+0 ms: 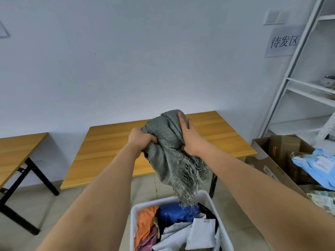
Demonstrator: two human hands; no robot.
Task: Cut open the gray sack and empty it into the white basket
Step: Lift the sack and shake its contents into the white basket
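Head view, one entry. Gray sack [170, 153]: woven, limp, held up at frame centre above the white basket [204, 196]; its frayed open end hangs down to the basket's far rim. Left hand [142, 140]: fingers curled tight, bunching the sack's left side. Right hand [188, 136]: fingers laid fairly straight along the sack's upper right, thumb tucked under the cloth, gripping it. White basket: bottom centre of frame, holding an orange cloth [145, 221], a blue bundle [178, 212], pale gray mailer bags [197, 232] and a purplish cloth [148, 240]. Wooden table [112, 151]: behind the sack, mid-frame; a second wooden table [16, 149] at left edge. Cardboard box [268, 163]: right edge, holding a light blue parcel [319, 167]. White shelving [297, 73]: upper right. Paper sign [283, 41] with printed characters on the wall beside it.
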